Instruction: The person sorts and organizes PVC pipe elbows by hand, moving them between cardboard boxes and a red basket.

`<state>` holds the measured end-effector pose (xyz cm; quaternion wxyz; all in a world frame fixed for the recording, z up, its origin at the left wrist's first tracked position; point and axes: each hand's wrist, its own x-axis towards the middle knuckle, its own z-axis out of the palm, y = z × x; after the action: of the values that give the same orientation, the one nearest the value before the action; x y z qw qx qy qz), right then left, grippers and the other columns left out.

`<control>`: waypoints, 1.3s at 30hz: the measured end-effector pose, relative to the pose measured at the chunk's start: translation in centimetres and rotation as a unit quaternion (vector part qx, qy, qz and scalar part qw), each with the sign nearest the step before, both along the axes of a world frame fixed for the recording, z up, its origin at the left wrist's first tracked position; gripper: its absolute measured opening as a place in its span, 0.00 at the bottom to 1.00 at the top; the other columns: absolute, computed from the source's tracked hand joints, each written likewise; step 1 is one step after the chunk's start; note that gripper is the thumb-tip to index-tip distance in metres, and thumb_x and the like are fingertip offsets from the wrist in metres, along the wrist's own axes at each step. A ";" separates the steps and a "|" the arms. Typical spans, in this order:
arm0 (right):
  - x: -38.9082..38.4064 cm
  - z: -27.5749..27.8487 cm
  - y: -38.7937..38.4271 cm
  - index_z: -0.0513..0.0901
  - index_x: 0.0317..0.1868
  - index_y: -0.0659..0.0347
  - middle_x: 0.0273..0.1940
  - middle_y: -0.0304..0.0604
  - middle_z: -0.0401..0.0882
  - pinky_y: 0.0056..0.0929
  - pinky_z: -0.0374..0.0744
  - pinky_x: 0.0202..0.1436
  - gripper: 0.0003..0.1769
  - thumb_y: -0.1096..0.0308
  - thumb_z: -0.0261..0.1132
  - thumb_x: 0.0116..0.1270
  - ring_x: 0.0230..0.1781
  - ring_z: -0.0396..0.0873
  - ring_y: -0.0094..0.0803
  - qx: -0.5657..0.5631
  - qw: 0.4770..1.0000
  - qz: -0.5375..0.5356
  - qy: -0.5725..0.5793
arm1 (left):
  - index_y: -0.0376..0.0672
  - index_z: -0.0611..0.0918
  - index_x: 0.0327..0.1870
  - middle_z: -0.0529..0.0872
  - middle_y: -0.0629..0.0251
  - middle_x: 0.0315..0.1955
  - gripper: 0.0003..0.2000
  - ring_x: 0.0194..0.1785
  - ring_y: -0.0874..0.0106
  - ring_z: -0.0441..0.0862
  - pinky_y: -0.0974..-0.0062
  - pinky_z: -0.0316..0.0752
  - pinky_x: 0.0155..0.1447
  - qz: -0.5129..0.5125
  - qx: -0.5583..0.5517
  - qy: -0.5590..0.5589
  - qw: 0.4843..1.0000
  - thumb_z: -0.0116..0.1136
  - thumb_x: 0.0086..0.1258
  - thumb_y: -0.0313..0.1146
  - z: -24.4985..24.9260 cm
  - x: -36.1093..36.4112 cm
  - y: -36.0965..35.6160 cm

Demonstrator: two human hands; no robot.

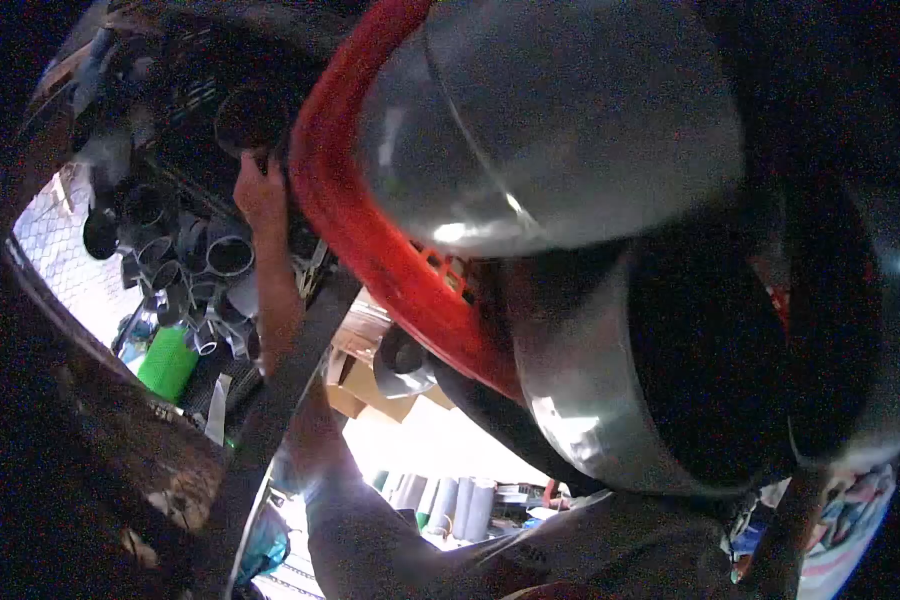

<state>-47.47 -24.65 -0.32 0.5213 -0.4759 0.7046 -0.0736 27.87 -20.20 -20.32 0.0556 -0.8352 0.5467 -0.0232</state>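
My left hand [261, 192] is raised to a shelf, its fingers curled on the rim of a black round pipe fitting [248, 118]. My forearm runs down from it toward the lower middle. Very close to the camera, a red plastic basket [370, 240] fills the centre and right. It carries shiny sheet-metal duct pieces: a large rounded one [570, 120] on top and a cylindrical collar [580, 400] below. My right hand is hidden from view.
Grey and black pipe fittings [220, 255] crowd the shelf left of my hand, with a green roll [168, 362] below them. A dark metal beam [290, 390] slants across. Cardboard boxes [360, 380] and upright grey pipes [450, 505] stand lower down.
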 end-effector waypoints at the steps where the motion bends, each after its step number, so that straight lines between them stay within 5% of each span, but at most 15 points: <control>1: -0.1 -0.4 -0.3 0.77 0.63 0.61 0.51 0.45 0.82 0.33 0.79 0.57 0.28 0.47 0.53 0.76 0.51 0.81 0.35 -0.002 1.000 -0.001 -0.013 | 0.40 0.83 0.49 0.89 0.52 0.35 0.13 0.41 0.51 0.88 0.58 0.79 0.42 0.025 -0.081 0.057 0.995 0.66 0.68 0.36 2.5 -2.5 0.5; 5: -0.5 -0.9 -0.6 0.77 0.64 0.61 0.51 0.46 0.83 0.34 0.80 0.56 0.28 0.48 0.53 0.76 0.50 0.82 0.36 -0.013 0.997 -0.016 -0.076 | 0.37 0.82 0.46 0.89 0.57 0.33 0.15 0.37 0.60 0.87 0.61 0.80 0.44 0.164 -0.200 0.099 0.961 0.68 0.68 0.39 9.8 -7.7 3.9; 9: -1.4 -0.9 0.6 0.76 0.64 0.60 0.50 0.46 0.83 0.34 0.81 0.55 0.27 0.49 0.53 0.76 0.50 0.83 0.37 0.031 0.976 -0.104 -0.191 | 0.36 0.81 0.46 0.88 0.57 0.35 0.15 0.35 0.65 0.86 0.65 0.80 0.41 0.123 -0.276 0.073 0.951 0.68 0.69 0.38 15.9 -10.3 10.5; 12: -1.8 -0.9 2.8 0.76 0.65 0.60 0.50 0.47 0.83 0.35 0.82 0.54 0.27 0.50 0.53 0.76 0.49 0.84 0.38 0.122 0.905 -0.254 -0.318 | 0.35 0.79 0.46 0.87 0.57 0.37 0.15 0.33 0.70 0.85 0.69 0.80 0.38 -0.090 -0.337 -0.081 0.934 0.67 0.71 0.38 21.1 -13.8 14.9; 14: -2.7 -1.0 4.7 0.77 0.63 0.60 0.48 0.47 0.83 0.37 0.84 0.51 0.26 0.50 0.52 0.76 0.47 0.84 0.38 0.187 0.833 -0.351 -0.385 | 0.34 0.79 0.46 0.86 0.57 0.37 0.14 0.32 0.72 0.83 0.70 0.80 0.37 0.056 -0.368 -0.003 0.928 0.66 0.72 0.37 23.8 -16.3 18.6; 15: -2.8 -0.8 5.4 0.77 0.63 0.60 0.48 0.47 0.83 0.37 0.84 0.51 0.26 0.50 0.52 0.76 0.47 0.84 0.38 0.181 0.833 -0.341 -0.397 | 0.35 0.79 0.46 0.85 0.58 0.36 0.14 0.31 0.73 0.82 0.69 0.80 0.36 0.193 -0.379 0.083 0.901 0.66 0.73 0.36 24.5 -17.3 20.5; 16: -2.7 -0.4 5.8 0.77 0.62 0.61 0.48 0.48 0.84 0.38 0.84 0.50 0.26 0.50 0.51 0.76 0.46 0.85 0.39 0.178 0.820 -0.334 -0.428 | 0.35 0.78 0.44 0.83 0.62 0.32 0.12 0.29 0.75 0.78 0.71 0.78 0.32 0.157 -0.462 0.197 0.851 0.66 0.73 0.35 26.2 -18.7 21.5; 19: -3.3 1.5 7.1 0.77 0.62 0.63 0.51 0.49 0.84 0.39 0.85 0.49 0.25 0.54 0.48 0.77 0.47 0.85 0.41 0.191 0.789 -0.314 -0.492 | 0.37 0.78 0.44 0.81 0.64 0.31 0.11 0.31 0.77 0.77 0.76 0.76 0.35 0.165 -0.383 0.076 0.906 0.66 0.72 0.32 32.3 -26.0 24.7; 21: -3.1 2.7 7.4 0.74 0.67 0.66 0.62 0.54 0.79 0.48 0.78 0.66 0.31 0.49 0.51 0.77 0.61 0.80 0.48 0.182 0.684 -0.257 -0.657 | 0.36 0.77 0.45 0.81 0.65 0.33 0.10 0.35 0.77 0.77 0.77 0.75 0.38 0.172 -0.395 0.117 0.895 0.65 0.73 0.31 34.9 -29.6 27.6; 25: -1.0 8.0 7.8 0.69 0.71 0.67 0.67 0.53 0.75 0.48 0.74 0.71 0.34 0.45 0.45 0.81 0.66 0.76 0.47 0.169 0.632 -0.277 -0.704 | 0.36 0.77 0.49 0.79 0.66 0.41 0.09 0.44 0.77 0.75 0.79 0.73 0.48 0.195 -0.411 0.207 0.866 0.62 0.74 0.28 38.9 -37.4 30.5; 27: -0.3 8.7 8.4 0.67 0.73 0.64 0.68 0.50 0.74 0.43 0.66 0.77 0.31 0.49 0.39 0.84 0.71 0.71 0.43 0.163 0.593 -0.166 -0.771 | 0.40 0.77 0.48 0.75 0.71 0.37 0.10 0.37 0.78 0.71 0.82 0.69 0.44 0.154 -0.434 0.181 0.869 0.65 0.73 0.32 39.9 -40.8 30.1; 30: 2.6 7.1 11.1 0.67 0.73 0.59 0.67 0.52 0.73 0.41 0.67 0.76 0.29 0.49 0.38 0.85 0.69 0.71 0.39 0.066 0.746 -0.090 -0.656 | 0.39 0.79 0.48 0.77 0.66 0.43 0.11 0.43 0.74 0.72 0.74 0.70 0.50 0.060 -0.448 0.254 0.855 0.67 0.68 0.27 40.1 -45.9 28.1; 32: 5.2 13.0 11.2 0.65 0.74 0.61 0.68 0.48 0.71 0.35 0.59 0.77 0.27 0.54 0.41 0.85 0.72 0.65 0.34 -0.220 0.838 0.147 -0.477 | 0.39 0.80 0.46 0.79 0.64 0.40 0.14 0.43 0.71 0.74 0.72 0.70 0.48 -0.019 -0.431 0.309 0.848 0.72 0.62 0.27 40.0 -49.2 25.6; 35: 7.8 12.2 12.0 0.67 0.73 0.64 0.67 0.48 0.71 0.35 0.61 0.76 0.27 0.55 0.43 0.85 0.71 0.66 0.35 -0.310 0.796 0.160 -0.494 | 0.39 0.82 0.46 0.83 0.63 0.37 0.20 0.43 0.66 0.76 0.67 0.73 0.48 -0.122 -0.409 0.287 0.857 0.79 0.53 0.29 39.2 -53.6 21.5; 39: 6.3 9.3 10.9 0.69 0.71 0.66 0.67 0.49 0.73 0.37 0.67 0.73 0.29 0.50 0.48 0.83 0.69 0.71 0.37 -0.114 0.762 -0.061 -0.634 | 0.40 0.79 0.57 0.84 0.60 0.43 0.33 0.51 0.62 0.79 0.63 0.75 0.59 -0.159 -0.406 0.314 0.843 0.83 0.48 0.32 39.1 -55.7 17.6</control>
<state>-41.13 -13.80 8.98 0.7852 -0.3324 0.2275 -0.4703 -27.85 -2.56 18.79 -0.4675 -0.6476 0.6016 0.0123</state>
